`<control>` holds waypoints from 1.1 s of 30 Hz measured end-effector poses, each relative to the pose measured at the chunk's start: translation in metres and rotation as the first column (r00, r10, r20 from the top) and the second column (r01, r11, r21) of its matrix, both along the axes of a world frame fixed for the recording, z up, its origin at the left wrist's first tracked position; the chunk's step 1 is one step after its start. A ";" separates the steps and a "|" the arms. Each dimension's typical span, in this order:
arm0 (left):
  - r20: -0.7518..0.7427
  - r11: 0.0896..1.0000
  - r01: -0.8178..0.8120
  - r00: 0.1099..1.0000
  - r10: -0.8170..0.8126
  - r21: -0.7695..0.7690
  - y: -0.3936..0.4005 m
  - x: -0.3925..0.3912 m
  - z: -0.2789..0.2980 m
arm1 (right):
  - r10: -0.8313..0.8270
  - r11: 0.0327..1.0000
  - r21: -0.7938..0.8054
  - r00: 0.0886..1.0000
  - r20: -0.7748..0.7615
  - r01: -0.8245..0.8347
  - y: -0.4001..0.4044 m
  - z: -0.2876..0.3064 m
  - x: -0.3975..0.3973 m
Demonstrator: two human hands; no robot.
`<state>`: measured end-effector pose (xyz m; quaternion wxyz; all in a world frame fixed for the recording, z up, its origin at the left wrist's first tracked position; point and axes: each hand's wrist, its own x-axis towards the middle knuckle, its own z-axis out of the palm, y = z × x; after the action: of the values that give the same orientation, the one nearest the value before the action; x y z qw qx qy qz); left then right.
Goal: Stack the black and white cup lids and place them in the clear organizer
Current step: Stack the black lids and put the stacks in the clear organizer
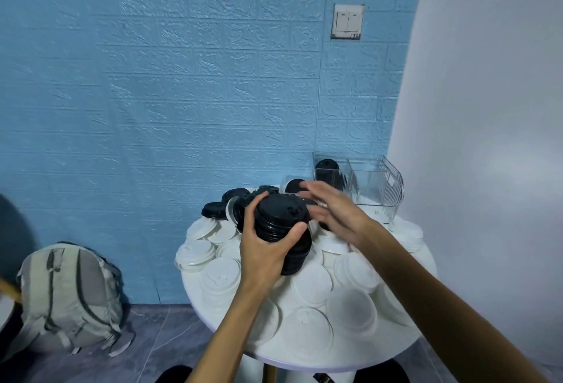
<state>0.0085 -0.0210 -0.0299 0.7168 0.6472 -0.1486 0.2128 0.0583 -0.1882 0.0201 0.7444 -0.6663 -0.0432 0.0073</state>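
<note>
My left hand (pixel 265 251) grips a tall stack of black cup lids (pixel 281 218), tilted, above the round white table (pixel 304 361). My right hand (pixel 332 209) hovers just right of the stack's top with fingers spread and blurred, holding nothing that I can see. Several loose black lids (pixel 222 207) lie at the table's far left. Many white lids (pixel 310 283) cover the table top. The clear organizer (pixel 374 184) stands at the far right edge, with a stack of black lids (pixel 326 169) upright in its left compartment; its right compartment looks bare.
A blue brick-patterned wall is close behind the table and a white wall is on the right. A grey backpack (pixel 67 297) leans on the floor at the left. A light switch (pixel 347 21) is on the wall.
</note>
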 end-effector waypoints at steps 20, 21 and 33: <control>-0.062 1.000 0.003 0.998 -0.004 -0.020 0.010 -0.004 -0.005 | -0.281 0.169 -0.962 0.946 0.161 0.214 -0.072 -0.062 0.039; -0.063 1.000 0.006 0.998 -0.007 -0.024 0.009 -0.005 -0.005 | -0.303 0.223 -0.938 0.934 0.192 0.265 -0.074 -0.062 0.037; -0.064 0.999 0.017 0.998 -0.019 -0.032 0.005 -0.007 -0.002 | -0.331 0.677 -0.676 0.941 0.073 0.290 -0.072 -0.034 0.026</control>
<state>0.0018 -0.0158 -0.0320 0.7330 0.6411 -0.1281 0.1876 0.0843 -0.2599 -0.0137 0.4410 -0.8882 0.0969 -0.0853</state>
